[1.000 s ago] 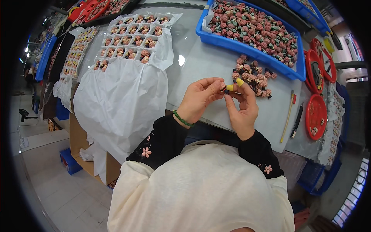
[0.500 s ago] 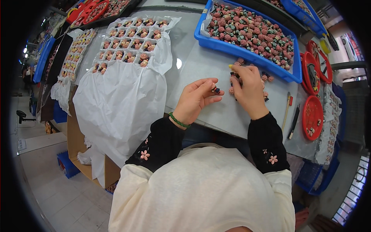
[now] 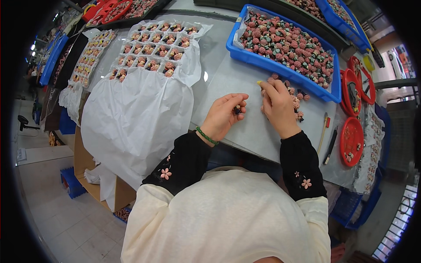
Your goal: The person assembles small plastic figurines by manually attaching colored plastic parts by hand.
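Head view: the left hand (image 3: 220, 116) pinches a figurine (image 3: 237, 109); whether the right hand (image 3: 280, 108), at the pile (image 3: 296, 103), grips anything, I can't tell.

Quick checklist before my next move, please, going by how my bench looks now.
1. Left hand holding a small figure: ok.
2. Right hand at the loose pile: ok.
3. Right fingers gripping a piece: cannot tell, the hand hides it.
4. Blue bin stocked with pink pieces: ok.
5. Area just in front of the filled compartments uncovered: not ok, white paper lies there.
6. Wooden-handled brush clear of both hands: ok.
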A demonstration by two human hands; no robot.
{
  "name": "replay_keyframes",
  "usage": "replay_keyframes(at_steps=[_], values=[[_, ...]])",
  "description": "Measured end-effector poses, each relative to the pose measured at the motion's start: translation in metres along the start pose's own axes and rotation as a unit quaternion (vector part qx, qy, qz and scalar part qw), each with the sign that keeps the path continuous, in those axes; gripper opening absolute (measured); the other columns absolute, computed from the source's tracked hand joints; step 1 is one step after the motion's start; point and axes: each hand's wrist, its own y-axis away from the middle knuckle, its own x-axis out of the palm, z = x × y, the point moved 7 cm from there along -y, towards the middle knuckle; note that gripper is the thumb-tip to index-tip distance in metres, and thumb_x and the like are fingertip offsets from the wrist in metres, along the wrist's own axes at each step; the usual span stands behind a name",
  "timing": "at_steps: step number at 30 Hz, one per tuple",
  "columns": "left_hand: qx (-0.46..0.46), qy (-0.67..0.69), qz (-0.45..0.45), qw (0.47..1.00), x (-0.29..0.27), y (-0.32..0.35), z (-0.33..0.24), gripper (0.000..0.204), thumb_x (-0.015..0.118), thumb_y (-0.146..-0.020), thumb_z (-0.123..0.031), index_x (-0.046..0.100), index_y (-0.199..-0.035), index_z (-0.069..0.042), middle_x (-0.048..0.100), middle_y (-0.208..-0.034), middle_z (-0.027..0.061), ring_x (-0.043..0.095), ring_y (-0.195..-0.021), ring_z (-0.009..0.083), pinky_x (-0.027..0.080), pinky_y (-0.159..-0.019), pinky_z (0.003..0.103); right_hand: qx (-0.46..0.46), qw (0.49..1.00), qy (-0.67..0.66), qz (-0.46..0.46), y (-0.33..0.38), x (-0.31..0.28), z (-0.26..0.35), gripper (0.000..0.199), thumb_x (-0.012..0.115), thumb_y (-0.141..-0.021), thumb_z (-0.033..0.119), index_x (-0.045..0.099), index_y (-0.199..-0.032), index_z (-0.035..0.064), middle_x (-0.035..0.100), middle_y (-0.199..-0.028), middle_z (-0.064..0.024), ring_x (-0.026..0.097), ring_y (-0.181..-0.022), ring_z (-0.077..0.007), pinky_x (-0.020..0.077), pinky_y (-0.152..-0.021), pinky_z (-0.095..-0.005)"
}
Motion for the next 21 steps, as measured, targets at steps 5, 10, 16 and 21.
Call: replay_keyframes(at_steps=[5, 10, 16, 21], values=[[0.0, -0.02, 0.001, 1.0, 0.006, -0.004, 0.002, 0.024, 0.048, -0.089, -0.017, 0.053, -0.104, 0.001, 0.05, -0.083, 0.0011, 0.048, -0.073, 0.0083, 0.04, -0.06, 0.02, -0.018, 0.995, 0.081, -0.05, -0.005, -0.004, 0.008, 0.024, 0.059, -0.072, 0.003, 0.057, -0.096, 0.0011, 0.055, -0.089, -0.0113, 0.051, -0.079, -0.0274, 0.0429, -0.07, -0.0357], [0.004, -0.015, 0.006, 1.0, 0.006, -0.005, 0.004, 0.024, 0.048, -0.089, -0.017, 0.053, -0.103, 0.001, 0.05, -0.082, 0.0011, 0.048, -0.072, 0.0083, 0.04, -0.059, 0.02, -0.021, 0.991, 0.109, 0.074, -0.017, 0.023, -0.001, 0.027, 0.059, -0.072, 0.006, 0.057, -0.098, 0.0018, 0.057, -0.089, -0.0126, 0.053, -0.081, -0.0285, 0.0436, -0.072, -0.0365], [0.014, -0.005, -0.005, 1.0, -0.005, -0.003, -0.001, 0.024, 0.049, -0.089, -0.021, 0.054, -0.098, 0.0, 0.051, -0.077, 0.0009, 0.048, -0.067, 0.0079, 0.04, -0.056, 0.02, 0.112, 0.947, -0.297, 0.047, -0.001, 0.009, 0.009, 0.04, 0.059, -0.074, 0.001, 0.052, -0.113, 0.004, 0.057, -0.095, -0.0075, 0.053, -0.088, -0.0145, 0.0429, -0.071, -0.0282], [-0.078, 0.006, 0.116, 0.99, 0.021, 0.001, 0.01, 0.036, 0.046, -0.089, -0.037, 0.055, -0.089, -0.002, 0.052, -0.073, 0.0007, 0.047, -0.062, 0.0077, 0.038, -0.052, 0.019, 0.09, 0.933, -0.341, 0.073, 0.022, 0.001, 0.01, 0.045, 0.061, -0.075, -0.001, 0.048, -0.118, 0.0009, 0.053, -0.101, -0.0043, 0.05, -0.091, -0.0109, 0.0404, -0.071, -0.022]])
